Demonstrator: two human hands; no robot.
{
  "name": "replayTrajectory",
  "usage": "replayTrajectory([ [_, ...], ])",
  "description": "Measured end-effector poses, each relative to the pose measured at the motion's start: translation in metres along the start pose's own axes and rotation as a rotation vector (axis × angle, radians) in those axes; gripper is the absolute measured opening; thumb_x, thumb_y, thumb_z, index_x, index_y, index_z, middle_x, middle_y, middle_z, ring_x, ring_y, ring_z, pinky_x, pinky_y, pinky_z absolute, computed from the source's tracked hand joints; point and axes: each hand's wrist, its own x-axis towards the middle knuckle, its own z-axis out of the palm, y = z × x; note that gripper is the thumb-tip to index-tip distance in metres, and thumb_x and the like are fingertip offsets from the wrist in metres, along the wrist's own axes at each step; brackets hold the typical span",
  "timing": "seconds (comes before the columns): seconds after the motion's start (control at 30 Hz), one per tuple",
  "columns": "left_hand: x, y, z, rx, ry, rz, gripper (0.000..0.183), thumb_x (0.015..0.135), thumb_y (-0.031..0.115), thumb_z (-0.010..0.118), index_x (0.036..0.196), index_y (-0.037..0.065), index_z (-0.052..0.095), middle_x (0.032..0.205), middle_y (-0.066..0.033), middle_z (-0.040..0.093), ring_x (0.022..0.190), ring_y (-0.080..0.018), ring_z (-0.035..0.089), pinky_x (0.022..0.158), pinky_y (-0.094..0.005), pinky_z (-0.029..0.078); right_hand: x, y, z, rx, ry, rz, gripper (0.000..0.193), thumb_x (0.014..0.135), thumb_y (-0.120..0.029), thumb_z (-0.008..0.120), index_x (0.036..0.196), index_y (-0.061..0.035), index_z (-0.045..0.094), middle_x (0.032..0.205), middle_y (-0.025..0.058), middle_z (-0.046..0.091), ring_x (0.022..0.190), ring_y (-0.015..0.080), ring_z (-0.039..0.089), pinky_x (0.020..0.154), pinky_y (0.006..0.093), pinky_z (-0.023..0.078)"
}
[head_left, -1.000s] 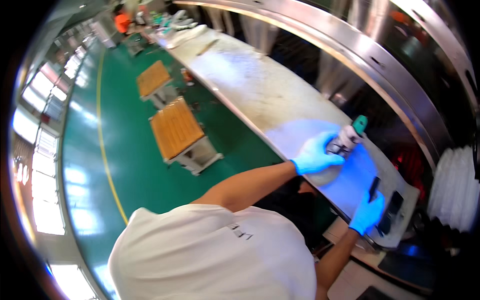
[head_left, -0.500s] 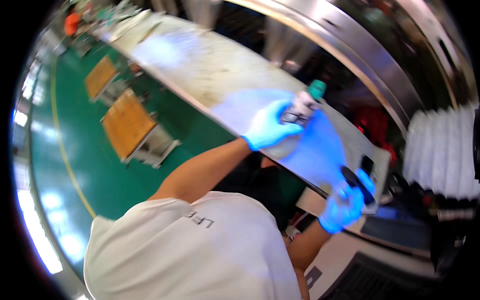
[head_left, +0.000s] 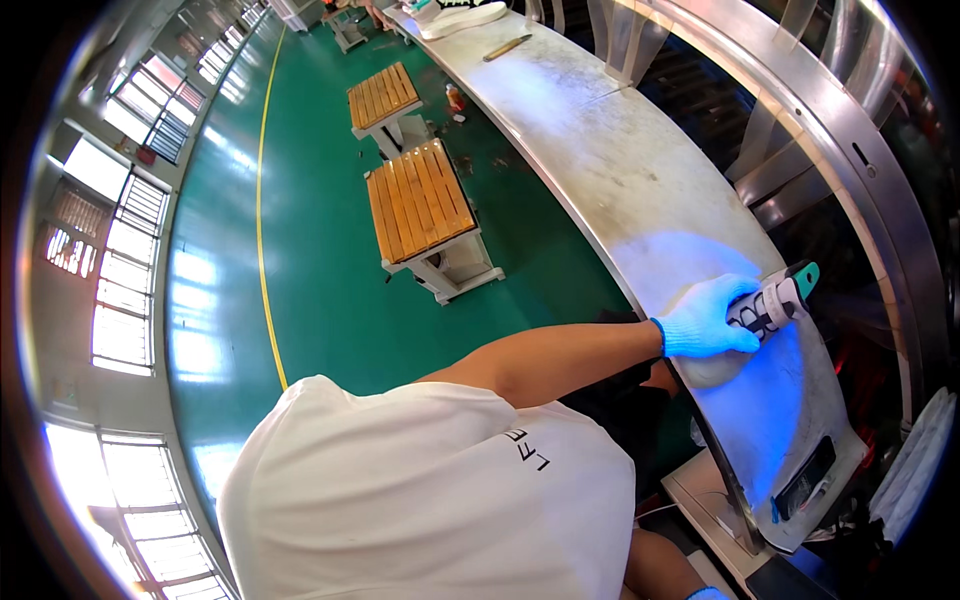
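Observation:
On the metal worktable at the right, a pale sneaker [head_left: 774, 306] with dark lacing and a green piece at its far end stands in blue light. My left hand [head_left: 708, 318], in a white glove tinted blue, is closed around it, and the palm and fingers cover much of the shoe. A rounded pale part shows below the wrist. Of my right hand [head_left: 708, 593], only the glove's blue cuff shows at the lower edge; its fingers are out of the picture.
A dark phone [head_left: 805, 478] lies near the end of the worktable [head_left: 590, 150]. Farther along the table are a knife-like tool [head_left: 507, 47] and a white shoe sole [head_left: 465, 20]. Slatted wooden stools [head_left: 420, 200] stand on the green floor to the left. Metal machinery [head_left: 830, 130] borders the far side.
The view has swung left, so the table sits farther right. My right hand, which held a dark, flat object, has dropped to the lower edge. My left hand keeps hold of the sneaker.

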Motion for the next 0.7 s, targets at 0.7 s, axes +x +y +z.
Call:
replayTrajectory([
  [0.7, 0.002, -0.001, 0.002, 0.02, 0.009, 0.0, 0.088, 0.077, 0.04, 0.095, 0.151, 0.004, 0.064, 0.139, -0.0213, 0.07, 0.128, -0.0378, 0.07, 0.113, -0.0453, 0.055, -0.028, 0.01, -0.054, -0.665, 0.14, 0.314, 0.041, 0.093, 0.001, 0.079, 0.133, -0.0033, 0.073, 0.127, 0.0115, 0.078, 0.113, 0.0283, 0.078, 0.094, 0.0381, 0.066],
])
